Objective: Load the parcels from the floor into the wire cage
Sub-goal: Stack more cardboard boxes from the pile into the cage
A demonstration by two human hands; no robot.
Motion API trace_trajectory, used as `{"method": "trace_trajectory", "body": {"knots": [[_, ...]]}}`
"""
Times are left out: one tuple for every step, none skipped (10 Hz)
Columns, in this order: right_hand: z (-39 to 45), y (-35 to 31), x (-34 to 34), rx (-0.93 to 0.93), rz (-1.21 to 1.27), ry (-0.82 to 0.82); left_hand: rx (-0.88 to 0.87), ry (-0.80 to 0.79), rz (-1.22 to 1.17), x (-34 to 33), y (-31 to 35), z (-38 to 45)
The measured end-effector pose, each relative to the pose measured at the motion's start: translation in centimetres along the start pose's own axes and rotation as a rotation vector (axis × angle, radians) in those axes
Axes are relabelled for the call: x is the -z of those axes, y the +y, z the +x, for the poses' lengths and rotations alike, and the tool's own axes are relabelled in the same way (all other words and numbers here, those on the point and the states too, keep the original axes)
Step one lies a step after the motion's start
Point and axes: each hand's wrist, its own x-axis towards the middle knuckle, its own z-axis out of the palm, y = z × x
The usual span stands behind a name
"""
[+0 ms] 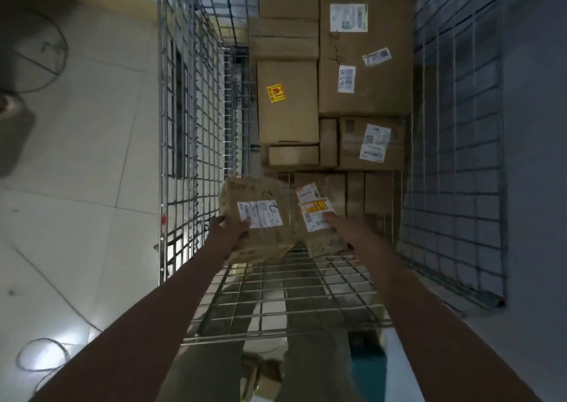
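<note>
I look down into the wire cage (190, 125), which holds several brown cardboard parcels. My left hand (228, 228) grips a small brown parcel (260, 217) with a white label, held over the cage's near end. My right hand (340, 222) rests on a second small parcel (316, 217) with white and yellow labels, right beside the first. Whether the right hand grips it or only presses on it is unclear. Farther in lie a large box (365, 54) with several labels and a tall box (288, 101) with a yellow sticker.
The cage's folded-down front panel (285, 294) lies below my forearms. Pale floor tiles (92, 156) spread to the left, with a thin cable (43, 352) looping across them. More cardboard lies on the floor by my legs (260, 374).
</note>
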Motion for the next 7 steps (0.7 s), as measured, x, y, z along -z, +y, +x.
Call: {"method": "trace_trajectory", "body": {"knots": [[4.2,0.2,-1.8,-0.196,0.273,-0.069,0.001,0.019,0.006,-0.2,-1.4,4.8],[9.4,0.9,-4.1,-0.225,0.498,-0.102,-0.010,-0.024,0.019,-0.6,-2.6,9.1],[13.9,0.7,-6.6,-0.159,0.578,-0.108,0.053,-0.069,0.012,-0.7,-4.0,13.4],[17.2,0.6,-8.2,-0.147,0.673,-0.019,0.055,-0.083,-0.010,-1.5,-5.7,17.0],[18.9,0.4,-9.1,-0.153,0.764,0.054,0.004,-0.134,-0.063,-2.9,-6.6,18.9],[20.3,1.4,-10.0,-0.125,0.756,0.101,-0.043,-0.144,-0.124,-4.1,-7.1,20.5],[22.4,3.4,-10.1,-0.110,0.725,-0.002,-0.091,-0.165,-0.136,-5.0,-6.8,21.3]]}}
